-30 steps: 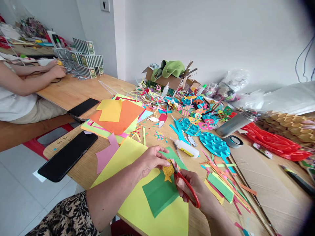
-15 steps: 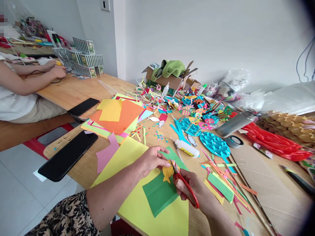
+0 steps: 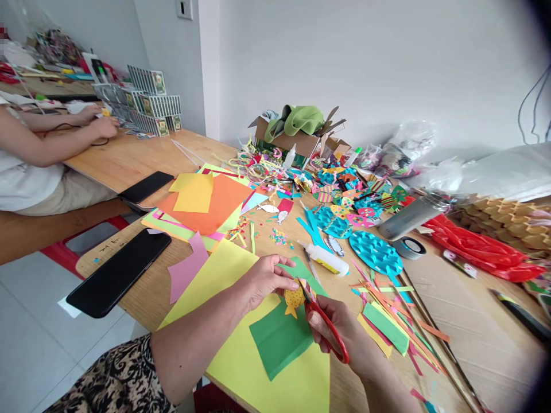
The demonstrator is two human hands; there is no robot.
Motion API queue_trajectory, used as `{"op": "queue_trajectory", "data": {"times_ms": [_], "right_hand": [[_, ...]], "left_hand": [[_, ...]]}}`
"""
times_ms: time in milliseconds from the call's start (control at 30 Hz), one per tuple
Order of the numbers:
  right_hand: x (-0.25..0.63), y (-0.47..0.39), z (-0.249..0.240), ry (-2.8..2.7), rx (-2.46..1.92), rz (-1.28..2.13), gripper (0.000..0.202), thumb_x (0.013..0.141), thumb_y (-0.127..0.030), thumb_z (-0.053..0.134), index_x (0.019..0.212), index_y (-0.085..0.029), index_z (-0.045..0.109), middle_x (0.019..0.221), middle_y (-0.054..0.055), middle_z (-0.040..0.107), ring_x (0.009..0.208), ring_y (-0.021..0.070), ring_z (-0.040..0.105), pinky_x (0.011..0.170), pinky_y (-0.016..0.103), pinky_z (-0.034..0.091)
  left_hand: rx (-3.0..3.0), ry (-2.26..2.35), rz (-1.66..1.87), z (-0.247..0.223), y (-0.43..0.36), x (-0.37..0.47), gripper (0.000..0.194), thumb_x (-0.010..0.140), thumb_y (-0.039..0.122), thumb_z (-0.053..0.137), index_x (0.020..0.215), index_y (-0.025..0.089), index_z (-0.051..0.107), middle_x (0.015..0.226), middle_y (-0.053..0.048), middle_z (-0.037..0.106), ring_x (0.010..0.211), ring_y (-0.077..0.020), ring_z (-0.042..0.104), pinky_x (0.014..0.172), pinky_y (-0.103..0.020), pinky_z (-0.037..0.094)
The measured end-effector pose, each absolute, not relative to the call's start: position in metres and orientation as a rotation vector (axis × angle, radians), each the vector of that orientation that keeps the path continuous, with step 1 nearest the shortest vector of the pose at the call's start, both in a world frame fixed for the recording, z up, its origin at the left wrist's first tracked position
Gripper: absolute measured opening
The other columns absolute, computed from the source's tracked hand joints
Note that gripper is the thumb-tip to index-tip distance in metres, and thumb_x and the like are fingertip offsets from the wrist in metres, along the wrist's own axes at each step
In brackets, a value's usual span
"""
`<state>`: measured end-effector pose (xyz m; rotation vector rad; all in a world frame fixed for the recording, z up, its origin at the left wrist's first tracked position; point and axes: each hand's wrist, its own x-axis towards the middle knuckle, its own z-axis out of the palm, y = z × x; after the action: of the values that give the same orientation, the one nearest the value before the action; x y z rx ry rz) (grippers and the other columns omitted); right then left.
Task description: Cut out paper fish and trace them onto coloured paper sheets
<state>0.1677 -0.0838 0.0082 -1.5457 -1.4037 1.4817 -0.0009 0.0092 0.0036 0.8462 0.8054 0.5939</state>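
My left hand (image 3: 271, 280) pinches a small yellow paper fish (image 3: 293, 299) with dark dots between thumb and fingers. Red-handled scissors (image 3: 329, 331) are gripped in my right hand (image 3: 333, 324), their blades at the right edge of the fish. Beneath both hands lie a green paper piece (image 3: 275, 341) and a large yellow sheet (image 3: 232, 367). A white glue bottle (image 3: 327, 259) lies on its side just beyond my hands.
Two black phones (image 3: 120, 272) lie at the left, near stacked coloured paper (image 3: 228, 201). Paper strips (image 3: 387, 321), a metal flask (image 3: 413, 215) and a cutter (image 3: 523, 315) are at the right. A person's hands (image 3: 103, 123) are beside a card structure (image 3: 150, 106).
The scissors and my right hand have shifted very slightly to the right. The other person's hand has moved a little.
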Motion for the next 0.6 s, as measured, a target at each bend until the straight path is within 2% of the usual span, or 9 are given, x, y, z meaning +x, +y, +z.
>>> {"op": "queue_trajectory", "data": {"times_ms": [600], "right_hand": [[0.1693, -0.0838, 0.006, -1.433, -1.546, 1.501, 0.053, 0.074, -0.07, 0.057, 0.074, -0.018, 0.047, 0.055, -0.004, 0.049, 0.044, 0.0082, 0.045, 0.042, 0.021, 0.032]], "left_hand": [[0.851, 0.799, 0.587, 0.005, 0.0083, -0.0018, 0.053, 0.051, 0.013, 0.076, 0.101, 0.013, 0.057, 0.068, 0.001, 0.061, 0.061, -0.0131, 0.058, 0.058, -0.026, 0.04]]}}
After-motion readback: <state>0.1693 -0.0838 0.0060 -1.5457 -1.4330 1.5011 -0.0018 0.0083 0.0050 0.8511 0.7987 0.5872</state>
